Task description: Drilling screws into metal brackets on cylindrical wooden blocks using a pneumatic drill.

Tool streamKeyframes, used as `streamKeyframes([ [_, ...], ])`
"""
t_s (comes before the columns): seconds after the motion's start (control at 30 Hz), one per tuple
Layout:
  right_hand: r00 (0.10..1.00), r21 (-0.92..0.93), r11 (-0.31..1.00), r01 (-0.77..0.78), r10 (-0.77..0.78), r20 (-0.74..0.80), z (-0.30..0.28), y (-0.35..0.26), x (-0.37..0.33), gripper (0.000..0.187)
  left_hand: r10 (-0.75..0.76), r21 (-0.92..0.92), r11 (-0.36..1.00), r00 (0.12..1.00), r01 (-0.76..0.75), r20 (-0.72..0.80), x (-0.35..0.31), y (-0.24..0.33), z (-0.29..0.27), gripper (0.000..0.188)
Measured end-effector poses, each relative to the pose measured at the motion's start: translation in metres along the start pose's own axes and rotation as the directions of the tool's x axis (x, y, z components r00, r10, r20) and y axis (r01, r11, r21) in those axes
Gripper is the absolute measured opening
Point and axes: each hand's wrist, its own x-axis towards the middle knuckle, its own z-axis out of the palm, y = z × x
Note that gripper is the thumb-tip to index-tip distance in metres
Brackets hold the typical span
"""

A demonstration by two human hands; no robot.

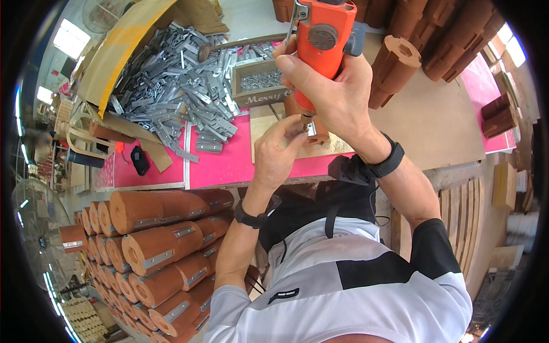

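My right hand (349,100) is wrapped round an orange power screwdriver (323,57) that points down. Its bit (307,119) meets the fingertips of my left hand (277,150). Those fingers are pinched together at the bit's tip; whatever is between them is too small to make out. Just beyond them a reddish-brown grooved piece (321,137), with a bit of grey metal on it, lies on a light wooden board (337,150). The screwdriver and my hands hide most of that piece.
Grey metal strips (171,86) spill from a cardboard box (123,54) on the pink tabletop (229,166). Small screws fill a wooden tray (246,103). Brown grooved cylinders (394,71) stand at the back right. More cylinders with metal strips (163,246) are stacked at lower left.
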Motion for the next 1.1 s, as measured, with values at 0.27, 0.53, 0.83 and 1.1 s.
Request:
streamKeyframes([
  [0.27,0.999,-0.028,1.0,-0.013,0.012,-0.05,0.0,0.009,0.0,0.033,-0.017,0.056,0.998,1.0,0.016,0.015,0.006,0.001,0.003,0.03],
  [0.53,0.997,-0.099,0.994,0.043,-0.049,-0.065,-0.004,0.021,0.002,0.04,-0.013,0.044,0.999,1.0,0.011,0.028,0.019,-0.001,0.006,0.03],
  [0.83,0.986,-0.216,0.968,0.131,-0.15,-0.075,-0.008,0.031,0.0,0.043,0.072,0.106,0.992,0.997,-0.074,0.027,0.021,-0.014,0.008,0.026],
  [1.1,0.989,-0.256,0.959,0.121,-0.139,-0.052,-0.01,0.036,-0.003,0.043,0.106,0.149,0.982,0.993,-0.112,0.048,0.022,-0.012,0.008,0.022],
])
